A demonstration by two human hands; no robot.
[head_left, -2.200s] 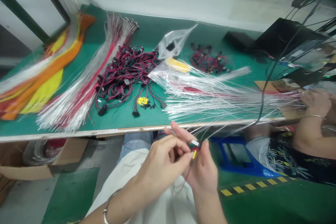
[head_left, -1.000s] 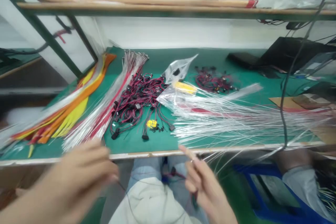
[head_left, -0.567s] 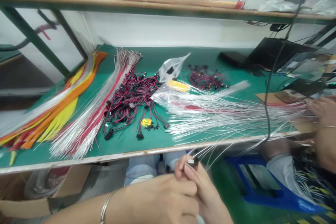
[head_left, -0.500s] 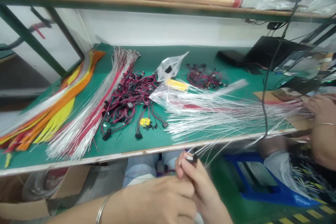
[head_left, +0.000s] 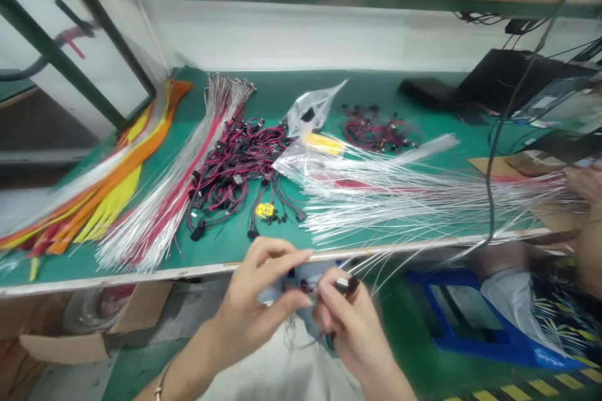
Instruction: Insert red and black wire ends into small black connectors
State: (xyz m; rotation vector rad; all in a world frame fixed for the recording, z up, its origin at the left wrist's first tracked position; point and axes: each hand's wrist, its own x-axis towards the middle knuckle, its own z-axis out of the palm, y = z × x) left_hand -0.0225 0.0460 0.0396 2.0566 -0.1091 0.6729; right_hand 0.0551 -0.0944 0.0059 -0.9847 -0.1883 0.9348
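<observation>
My right hand [head_left: 350, 326] pinches a small black connector [head_left: 347, 286] just below the green bench's front edge [head_left: 141, 276]; thin wires hang from it over my lap. Just left of it, my left hand [head_left: 256, 301] has thumb and forefinger pinched on a thin dark wire leading to that connector. Directly beyond, on the bench, lie a tangle of red-and-black wire harnesses [head_left: 235, 169] and a fan of clear-sleeved wires [head_left: 399, 200].
A long clear-and-red wire bundle [head_left: 164, 200] and orange-yellow strips [head_left: 108, 182] lie on the left. A plastic bag [head_left: 315, 109] and a smaller harness pile [head_left: 376, 131] sit farther back. Another person's hand [head_left: 586, 185] is at the right edge. A blue stool [head_left: 470, 319] stands below.
My left hand swung out to the left, came back beside the right hand and now pinches a wire at the connector. My view has tilted up over the bench.
</observation>
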